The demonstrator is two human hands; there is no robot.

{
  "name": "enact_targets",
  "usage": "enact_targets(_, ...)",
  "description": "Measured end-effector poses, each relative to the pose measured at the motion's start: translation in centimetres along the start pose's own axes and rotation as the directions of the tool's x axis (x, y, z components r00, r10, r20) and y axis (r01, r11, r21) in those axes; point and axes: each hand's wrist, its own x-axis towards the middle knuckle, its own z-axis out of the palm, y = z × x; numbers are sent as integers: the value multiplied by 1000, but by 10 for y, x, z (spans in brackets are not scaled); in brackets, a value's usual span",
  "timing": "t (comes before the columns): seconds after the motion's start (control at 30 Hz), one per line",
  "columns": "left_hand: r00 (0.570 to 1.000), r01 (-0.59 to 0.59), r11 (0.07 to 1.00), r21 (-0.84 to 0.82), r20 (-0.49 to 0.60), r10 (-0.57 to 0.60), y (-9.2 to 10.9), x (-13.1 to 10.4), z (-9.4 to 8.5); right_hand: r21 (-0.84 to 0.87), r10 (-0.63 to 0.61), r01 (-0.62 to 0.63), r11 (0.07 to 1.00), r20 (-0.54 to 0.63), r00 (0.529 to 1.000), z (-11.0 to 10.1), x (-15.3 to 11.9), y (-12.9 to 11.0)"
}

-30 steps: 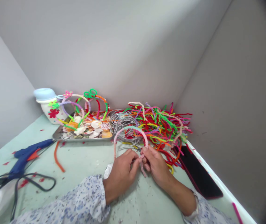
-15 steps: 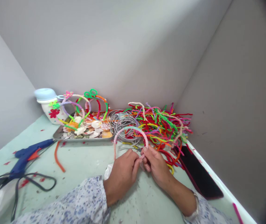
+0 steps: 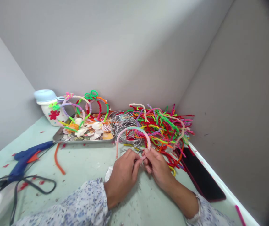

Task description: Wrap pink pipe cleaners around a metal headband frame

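Note:
A headband wrapped in pink and pale-blue pipe cleaner arches up in front of my hands, its curve toward the back wall. My right hand is closed, thumb and fingers pinching the band near its right end. At that same end my left hand is closed too, its fingertips on a short pink piece of pipe cleaner by the end. The band's left leg runs down behind my left hand, where its end is hidden.
Behind are a metal tray of seashells with decorated headbands, coiled wire and a heap of pipe cleaners. A blue glue gun with its cord lies left, near a lidded white jar. A phone lies right.
The left leg of the headband has shifted slightly right. My left hand has turned a little at the band's end; my right hand keeps its pinch.

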Motion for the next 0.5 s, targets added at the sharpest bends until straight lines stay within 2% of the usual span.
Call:
enact_targets(0.17, 1000, -28, 1000, -10, 6, 28, 0, 0, 0, -7, -6, 6, 1000, 0, 1000, 0, 0, 0)
enact_targets(0.33, 998, -33, 995, -90, -51, 29, 1, 0, -1, 40, -17, 15, 999, 51, 999, -2, -2, -1)
enact_targets(0.5, 996, -51, 996, -72, -76, 46, 2, 0, -4, 43, -38, 35, 998, 66, 997, -3, -4, -2)
